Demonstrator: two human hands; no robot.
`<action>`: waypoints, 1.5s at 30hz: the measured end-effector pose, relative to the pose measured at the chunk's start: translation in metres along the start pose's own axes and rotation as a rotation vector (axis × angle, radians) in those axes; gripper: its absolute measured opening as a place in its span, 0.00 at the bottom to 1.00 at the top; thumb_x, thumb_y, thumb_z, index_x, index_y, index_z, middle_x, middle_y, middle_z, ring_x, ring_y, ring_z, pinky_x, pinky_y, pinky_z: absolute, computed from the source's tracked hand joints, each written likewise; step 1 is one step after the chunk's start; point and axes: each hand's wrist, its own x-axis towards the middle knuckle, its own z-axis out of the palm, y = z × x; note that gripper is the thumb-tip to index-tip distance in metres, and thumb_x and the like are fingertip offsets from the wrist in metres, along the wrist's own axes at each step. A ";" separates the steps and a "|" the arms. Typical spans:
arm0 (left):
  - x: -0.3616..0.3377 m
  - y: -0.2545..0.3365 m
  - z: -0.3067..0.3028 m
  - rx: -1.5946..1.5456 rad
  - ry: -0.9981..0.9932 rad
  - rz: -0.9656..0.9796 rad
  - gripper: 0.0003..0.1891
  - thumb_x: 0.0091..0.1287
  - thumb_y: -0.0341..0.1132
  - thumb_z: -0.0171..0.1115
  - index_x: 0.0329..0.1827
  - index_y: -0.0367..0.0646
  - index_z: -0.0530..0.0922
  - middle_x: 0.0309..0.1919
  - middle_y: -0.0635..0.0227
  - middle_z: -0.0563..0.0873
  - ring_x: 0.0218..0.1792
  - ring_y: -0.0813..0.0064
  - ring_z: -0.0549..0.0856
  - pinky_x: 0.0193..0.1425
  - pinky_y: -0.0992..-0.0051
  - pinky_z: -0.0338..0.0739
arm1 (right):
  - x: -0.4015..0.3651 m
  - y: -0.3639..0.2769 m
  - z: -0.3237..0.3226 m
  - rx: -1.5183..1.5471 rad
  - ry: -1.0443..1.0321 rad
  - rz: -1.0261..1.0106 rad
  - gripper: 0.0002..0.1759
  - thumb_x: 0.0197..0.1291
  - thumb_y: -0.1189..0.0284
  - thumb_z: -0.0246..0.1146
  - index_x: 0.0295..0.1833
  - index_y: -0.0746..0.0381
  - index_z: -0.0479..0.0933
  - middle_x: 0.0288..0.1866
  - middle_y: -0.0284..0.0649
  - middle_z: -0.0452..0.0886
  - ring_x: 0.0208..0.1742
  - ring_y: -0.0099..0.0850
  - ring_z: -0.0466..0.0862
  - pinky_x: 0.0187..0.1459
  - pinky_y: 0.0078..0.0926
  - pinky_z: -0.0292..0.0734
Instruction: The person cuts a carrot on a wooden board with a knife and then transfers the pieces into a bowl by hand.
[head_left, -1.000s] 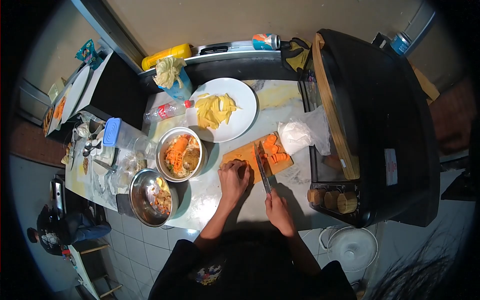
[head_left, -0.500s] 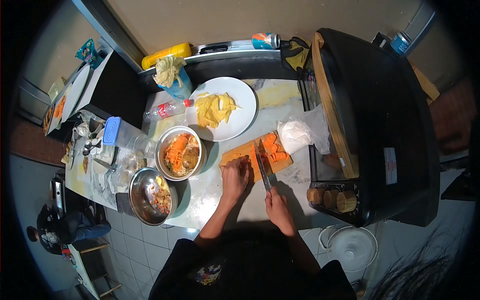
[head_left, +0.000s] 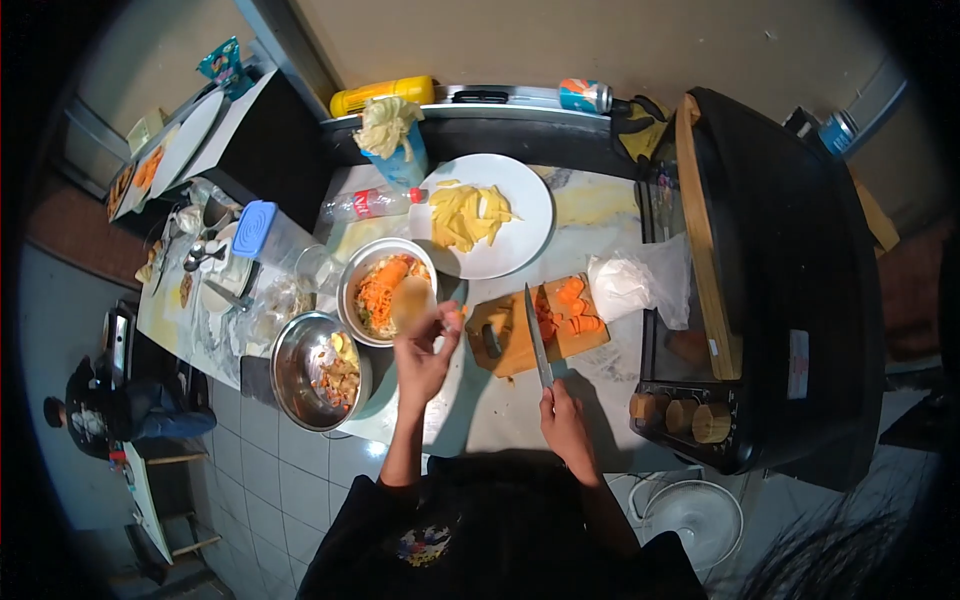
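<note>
Well, the left hand (head_left: 425, 358) pinches a pale orange piece (head_left: 412, 303) over the steel bowl's (head_left: 345, 297) near rim. The right hand (head_left: 567, 425) grips the knife (head_left: 537, 335), its blade across the cutting board (head_left: 515, 357). Bare counter (head_left: 500, 405) lies along the front edge. The bottle's (head_left: 370, 204) red label is unreadable.

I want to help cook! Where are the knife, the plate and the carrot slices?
knife (head_left: 537, 335), head view, middle of the blade.
plate (head_left: 535, 230), head view, bare white part on the right.
carrot slices (head_left: 573, 303), head view, middle of the pile.
</note>
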 end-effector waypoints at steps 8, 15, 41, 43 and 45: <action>0.035 0.019 -0.076 0.056 0.245 0.018 0.16 0.66 0.22 0.62 0.57 0.30 0.77 0.46 0.64 0.85 0.47 0.78 0.83 0.53 0.77 0.77 | 0.003 0.001 0.004 -0.008 -0.038 -0.036 0.11 0.68 0.68 0.52 0.44 0.67 0.70 0.33 0.59 0.79 0.38 0.62 0.76 0.39 0.55 0.69; 0.046 0.003 -0.099 0.820 0.135 0.285 0.22 0.59 0.27 0.67 0.58 0.37 0.77 0.50 0.53 0.81 0.50 0.56 0.83 0.56 0.66 0.76 | -0.001 -0.001 0.002 -0.044 0.039 -0.074 0.12 0.68 0.68 0.53 0.43 0.67 0.70 0.31 0.59 0.78 0.36 0.61 0.78 0.36 0.55 0.70; 0.006 -0.054 0.045 0.622 -0.271 0.014 0.06 0.59 0.25 0.64 0.39 0.37 0.83 0.38 0.55 0.84 0.36 0.52 0.85 0.41 0.63 0.78 | 0.000 0.011 0.009 -0.032 -0.082 0.027 0.14 0.71 0.65 0.48 0.46 0.65 0.70 0.41 0.62 0.78 0.45 0.64 0.76 0.47 0.60 0.69; 0.009 -0.049 0.047 0.599 -0.283 0.016 0.05 0.60 0.24 0.63 0.39 0.35 0.82 0.36 0.54 0.85 0.35 0.54 0.85 0.39 0.66 0.78 | 0.003 0.007 0.005 -0.047 -0.112 0.070 0.14 0.71 0.65 0.49 0.45 0.66 0.71 0.41 0.61 0.78 0.45 0.63 0.76 0.47 0.60 0.69; 0.010 -0.043 0.048 0.522 -0.284 -0.062 0.05 0.61 0.24 0.63 0.39 0.34 0.82 0.34 0.55 0.85 0.33 0.59 0.85 0.38 0.69 0.77 | 0.005 0.012 0.007 -0.037 -0.101 0.047 0.13 0.70 0.66 0.50 0.44 0.66 0.71 0.39 0.59 0.79 0.42 0.63 0.77 0.45 0.58 0.70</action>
